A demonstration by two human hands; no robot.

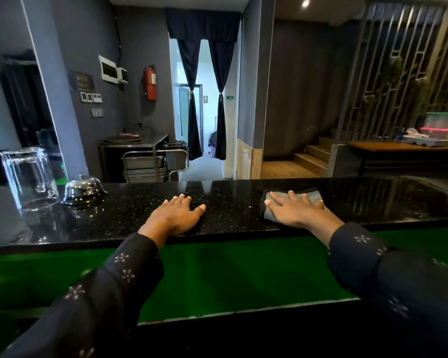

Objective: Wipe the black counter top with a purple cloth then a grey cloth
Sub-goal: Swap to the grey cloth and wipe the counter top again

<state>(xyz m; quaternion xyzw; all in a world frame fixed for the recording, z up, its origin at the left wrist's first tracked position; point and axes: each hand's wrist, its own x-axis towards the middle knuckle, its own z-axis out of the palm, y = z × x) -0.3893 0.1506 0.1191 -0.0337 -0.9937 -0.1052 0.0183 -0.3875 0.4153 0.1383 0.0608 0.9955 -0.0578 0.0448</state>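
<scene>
right hand (295, 210) flat, fingers spread, palm pressed down on the grey cloth (313, 195); no pinch, just a splayed grip holding it against the black table (233, 210). cloth sits on the right half of the table, near the front edge, partly hidden under the hand. left hand (175, 215) also flat and open, palm on bare table near the middle, gripping nothing, well apart from the cloth. both sleeves dark with small flower print. far left on the table: a clear glass pitcher (29, 178) upside down, service bell (84, 188) just beside it. green panel (217, 275) below the table's front edge.
</scene>
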